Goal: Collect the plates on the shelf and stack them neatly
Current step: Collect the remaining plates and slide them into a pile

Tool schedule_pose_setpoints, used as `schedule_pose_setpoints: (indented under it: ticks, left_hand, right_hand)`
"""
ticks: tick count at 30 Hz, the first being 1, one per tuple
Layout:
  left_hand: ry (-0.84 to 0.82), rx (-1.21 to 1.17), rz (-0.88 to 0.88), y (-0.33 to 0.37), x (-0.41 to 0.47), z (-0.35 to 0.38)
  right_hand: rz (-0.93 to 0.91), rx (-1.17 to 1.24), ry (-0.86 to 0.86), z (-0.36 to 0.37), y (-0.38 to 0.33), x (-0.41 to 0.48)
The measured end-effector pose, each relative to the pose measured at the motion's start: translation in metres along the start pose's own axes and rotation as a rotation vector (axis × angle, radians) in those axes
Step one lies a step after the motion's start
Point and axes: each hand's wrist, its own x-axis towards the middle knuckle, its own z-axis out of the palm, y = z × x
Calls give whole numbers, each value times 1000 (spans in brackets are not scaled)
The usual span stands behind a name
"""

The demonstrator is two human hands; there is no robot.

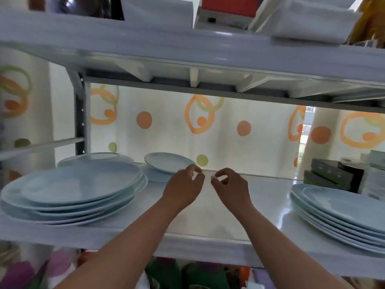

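Note:
A stack of several pale blue plates (pixel 77 190) sits at the left of the white shelf (pixel 218 207). Behind it lies another plate (pixel 100 157), and a small plate (pixel 166 162) rests tilted on a flat one at the back middle. A second stack of pale blue plates (pixel 341 213) stands at the right. My left hand (pixel 183 185) and my right hand (pixel 231 185) hover over the middle of the shelf, fingers loosely curled, holding nothing. My left fingertips are just right of the small tilted plate.
An upper shelf (pixel 187 51) with white bins hangs close overhead. Dark boxes (pixel 331 174) stand at the back right. A curtain with orange and green circles (pixel 208 130) hangs behind. Coloured items lie on the level below.

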Motion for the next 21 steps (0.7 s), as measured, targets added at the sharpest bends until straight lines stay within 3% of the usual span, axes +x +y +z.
schedule_pose_setpoints:
  ticks: [6, 12, 21]
  left_hand:
    - [-24, -124, -221, -19, 21, 8]
    - [-23, -267, -425, -37, 53, 0]
    - [38, -95, -449, -59, 78, 7]
  right_hand:
    - [208, 229, -56, 67, -3, 29]
    - [190, 254, -47, 101, 6, 68]
    - [144, 201, -224, 119, 15, 86]
